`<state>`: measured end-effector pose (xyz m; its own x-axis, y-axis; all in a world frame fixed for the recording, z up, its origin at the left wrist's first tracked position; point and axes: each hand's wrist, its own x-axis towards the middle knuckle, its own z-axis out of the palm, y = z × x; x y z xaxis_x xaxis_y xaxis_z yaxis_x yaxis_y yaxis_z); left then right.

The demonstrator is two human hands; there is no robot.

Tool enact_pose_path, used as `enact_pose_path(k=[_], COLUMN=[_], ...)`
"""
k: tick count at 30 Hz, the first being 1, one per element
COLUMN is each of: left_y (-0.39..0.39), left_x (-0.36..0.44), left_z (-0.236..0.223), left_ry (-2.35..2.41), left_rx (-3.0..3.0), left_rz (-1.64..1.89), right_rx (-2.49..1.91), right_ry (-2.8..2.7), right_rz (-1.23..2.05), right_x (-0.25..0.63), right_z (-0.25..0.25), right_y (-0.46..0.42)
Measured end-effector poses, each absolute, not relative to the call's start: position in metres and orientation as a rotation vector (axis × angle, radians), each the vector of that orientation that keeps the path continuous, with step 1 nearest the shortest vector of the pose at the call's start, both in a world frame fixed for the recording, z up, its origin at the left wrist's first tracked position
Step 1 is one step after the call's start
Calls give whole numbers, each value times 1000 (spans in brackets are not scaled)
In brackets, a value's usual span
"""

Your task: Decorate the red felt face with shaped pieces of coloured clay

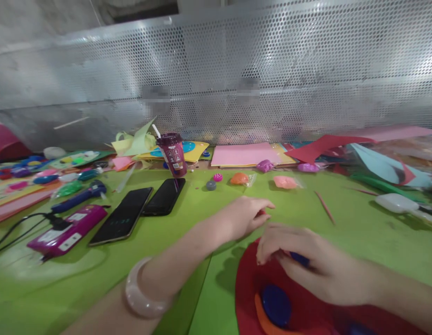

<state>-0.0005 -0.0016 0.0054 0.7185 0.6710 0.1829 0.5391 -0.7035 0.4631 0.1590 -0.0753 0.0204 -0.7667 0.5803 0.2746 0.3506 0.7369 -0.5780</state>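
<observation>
From my remote place I look down on a green worktop (181,251). At the bottom, right of the centre, lies a dark red sheet with rounded edge (246,293), and on it a dark blue flat disc (277,304) with a curved orange strip (262,317) along its left side.

My right hand (317,265) is above this sheet, its fingers bent and near together; a dark blue piece (300,258) shows just behind the thumb, but I cannot tell if they pinch it. My left hand (246,216), near the centre of the frame, has the fingers half curled, with the thumb below them; something small and red (261,212) shows between, and I cannot tell if it is gripped. A pale pink bangle (134,289) sits on this forearm.

Behind the left hand lies an orange lump in clear plastic (239,178).
</observation>
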Motion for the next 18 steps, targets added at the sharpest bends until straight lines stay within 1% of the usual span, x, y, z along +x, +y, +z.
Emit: enact_pose_path(k=[3,7,8,11,13,18], left_y=[-2,-4,-4,-5,-5,-8], left_x=[-2,-3,-3,-3,-2,0], left_z=[5,5,5,6,6,3], left_ry=[884,918,935,944,946,970], left_rx=[2505,2498,2503,2515,2524,2482], left_rz=[459,477,478,467,462,492], right_rx=[-802,-886,-918,-1085,-1148,-1187], right_ry=[-2514,-2606,-2652,-2714,-2749,-2576], right_rz=[480,-115,-195,-256,-223,-125], right_x=[165,209,225,273,295,309], right_z=[29,41,40,31,21,9], right_y=[-64,-21,-9,11,9,-20])
